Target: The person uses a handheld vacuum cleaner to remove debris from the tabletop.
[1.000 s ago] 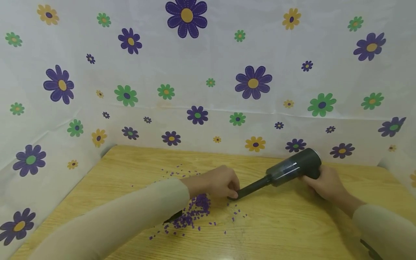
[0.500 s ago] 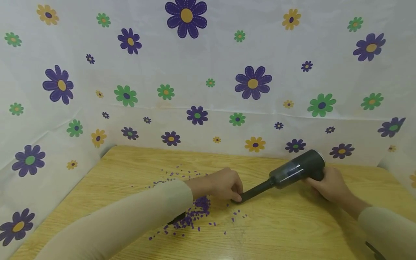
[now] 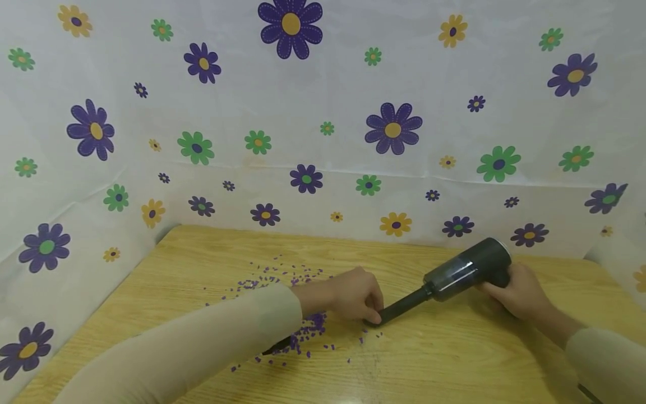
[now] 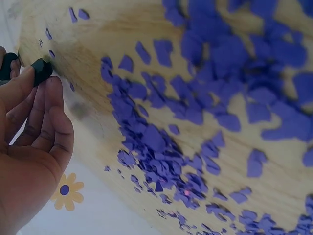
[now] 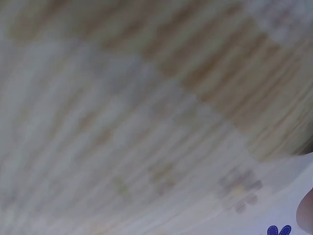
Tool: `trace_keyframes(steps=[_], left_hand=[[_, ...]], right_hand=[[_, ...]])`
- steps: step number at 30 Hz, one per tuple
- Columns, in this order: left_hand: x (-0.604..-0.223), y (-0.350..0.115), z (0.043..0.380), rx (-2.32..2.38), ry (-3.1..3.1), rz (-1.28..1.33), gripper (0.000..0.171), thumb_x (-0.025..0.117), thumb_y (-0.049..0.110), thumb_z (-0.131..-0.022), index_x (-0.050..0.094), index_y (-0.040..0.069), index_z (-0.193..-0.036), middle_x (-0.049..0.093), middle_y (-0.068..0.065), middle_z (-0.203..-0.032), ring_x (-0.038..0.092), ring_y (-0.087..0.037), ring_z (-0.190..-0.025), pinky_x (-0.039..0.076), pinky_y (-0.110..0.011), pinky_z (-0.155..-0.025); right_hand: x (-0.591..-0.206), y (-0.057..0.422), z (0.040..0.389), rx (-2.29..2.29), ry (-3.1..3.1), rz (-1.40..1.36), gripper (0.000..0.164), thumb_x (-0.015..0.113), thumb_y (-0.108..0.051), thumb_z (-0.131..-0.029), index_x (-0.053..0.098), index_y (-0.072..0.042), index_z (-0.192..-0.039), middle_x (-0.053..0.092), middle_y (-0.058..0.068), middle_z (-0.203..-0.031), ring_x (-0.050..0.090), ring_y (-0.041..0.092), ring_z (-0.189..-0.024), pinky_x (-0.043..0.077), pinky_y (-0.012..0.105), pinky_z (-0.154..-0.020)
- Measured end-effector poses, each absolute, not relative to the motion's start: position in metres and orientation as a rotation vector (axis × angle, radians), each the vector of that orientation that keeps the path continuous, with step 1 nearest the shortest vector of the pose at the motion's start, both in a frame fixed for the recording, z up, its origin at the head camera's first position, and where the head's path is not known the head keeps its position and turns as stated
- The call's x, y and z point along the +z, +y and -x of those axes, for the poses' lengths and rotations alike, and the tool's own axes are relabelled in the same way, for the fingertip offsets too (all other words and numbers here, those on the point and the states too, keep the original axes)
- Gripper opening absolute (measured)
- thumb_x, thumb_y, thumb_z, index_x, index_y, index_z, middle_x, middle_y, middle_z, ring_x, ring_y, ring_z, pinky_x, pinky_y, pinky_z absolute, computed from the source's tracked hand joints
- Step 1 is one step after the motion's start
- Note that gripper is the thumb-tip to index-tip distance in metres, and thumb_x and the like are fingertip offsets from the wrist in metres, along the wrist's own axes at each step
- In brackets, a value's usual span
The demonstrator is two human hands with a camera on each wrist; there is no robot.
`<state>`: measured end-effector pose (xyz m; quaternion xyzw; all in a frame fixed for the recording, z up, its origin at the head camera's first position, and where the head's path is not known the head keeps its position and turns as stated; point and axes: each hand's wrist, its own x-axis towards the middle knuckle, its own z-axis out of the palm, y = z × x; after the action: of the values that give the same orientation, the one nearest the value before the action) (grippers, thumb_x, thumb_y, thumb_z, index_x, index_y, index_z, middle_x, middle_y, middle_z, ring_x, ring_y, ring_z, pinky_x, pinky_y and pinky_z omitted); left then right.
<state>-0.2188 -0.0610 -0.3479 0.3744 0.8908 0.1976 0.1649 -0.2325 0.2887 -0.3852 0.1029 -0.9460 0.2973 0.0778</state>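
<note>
A dark handheld vacuum cleaner [image 3: 466, 270] with a clear barrel slants over the wooden table in the head view. My right hand [image 3: 525, 293] grips its handle at the right end. At the other end, my left hand [image 3: 355, 294] pinches the tip of the narrow nozzle [image 3: 406, 304] between thumb and fingers. The left wrist view shows the same pinch, with the black nozzle end [image 4: 43, 71] poking out past the thumb. Small purple scraps [image 3: 315, 322] lie in a pile, partly hidden under my left forearm. Only a bit of a finger [image 5: 305, 213] appears in the right wrist view.
Loose purple scraps [image 3: 272, 275] are scattered around the pile on the wooden table [image 3: 454, 359]. A white cloth [image 3: 323, 90] printed with flowers stands along the table's back and sides.
Both hands have shifted a little to the right and toward the front of the table, carrying the vacuum cleaner along. The purple pile has stayed in place.
</note>
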Motion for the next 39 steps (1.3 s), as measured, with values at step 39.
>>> trace_keyframes(steps=[39], left_hand=[[-0.344, -0.087, 0.218, 0.486, 2.542, -1.174, 0.004, 0.078, 0.010, -0.084, 0.080, 0.009, -0.088, 0.076, 0.002, -0.081, 0.066, 0.001, -0.069, 0.053, -0.011, -0.068]], right_hand=[[-0.394, 0.272, 0.199, 1.075, -2.541, -0.459, 0.039, 0.086, -0.007, -0.070, 0.067, 0.002, -0.103, 0.064, -0.016, -0.079, 0.051, 0.000, -0.071, 0.044, 0.019, -0.064]])
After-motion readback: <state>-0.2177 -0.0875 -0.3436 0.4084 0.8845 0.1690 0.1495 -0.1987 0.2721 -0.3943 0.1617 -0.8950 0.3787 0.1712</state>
